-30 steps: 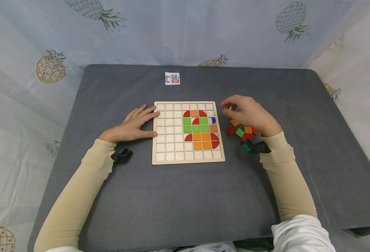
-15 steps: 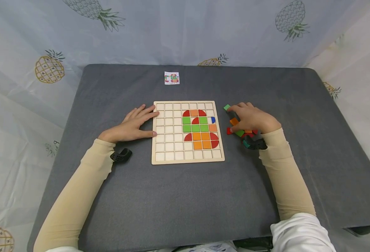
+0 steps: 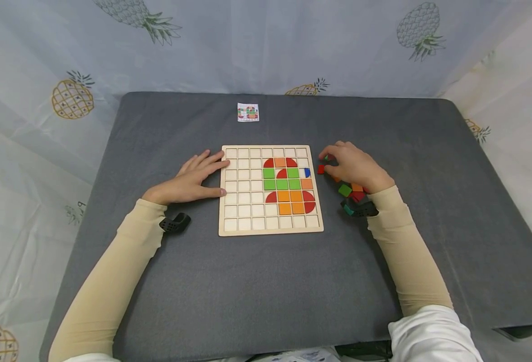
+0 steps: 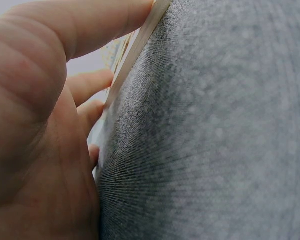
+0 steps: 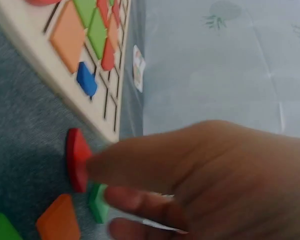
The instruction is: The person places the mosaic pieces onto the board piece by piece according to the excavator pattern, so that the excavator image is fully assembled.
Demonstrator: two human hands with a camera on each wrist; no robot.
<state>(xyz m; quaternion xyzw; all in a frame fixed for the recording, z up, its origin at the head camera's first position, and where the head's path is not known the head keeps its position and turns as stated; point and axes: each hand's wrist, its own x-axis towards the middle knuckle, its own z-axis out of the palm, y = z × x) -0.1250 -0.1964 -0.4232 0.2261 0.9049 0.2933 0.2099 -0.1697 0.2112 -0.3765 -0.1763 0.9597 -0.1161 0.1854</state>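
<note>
My left hand [image 3: 191, 178] lies with fingers spread at the left edge of a wooden grid board [image 3: 243, 232], thumb and fingertips on its rim. In the left wrist view, the thumb [image 4: 100, 30] meets the board's side. My right hand [image 3: 355, 163] hovers low beside the board's upper right corner. Its thumb tip touches a red tile [image 5: 78, 160] with a curved edge. Behind it, the other fingertips reach a green tile [image 5: 98, 204]; nothing shows pinched between thumb and fingers. An orange tile [image 5: 60, 220] lies just below the hand.
Red, green and orange tiles fill part of the board's right half, with a blue tile [image 3: 307, 173] near its right edge. Several loose tiles, including a green tile [image 3: 345, 190], lie under the right wrist. A small pattern card [image 3: 248, 112] lies beyond the board.
My right hand reached back to the tile pile, then moved forward and left. A red tile has shifted with its thumb towards the board's edge. The left hand stays in place.
</note>
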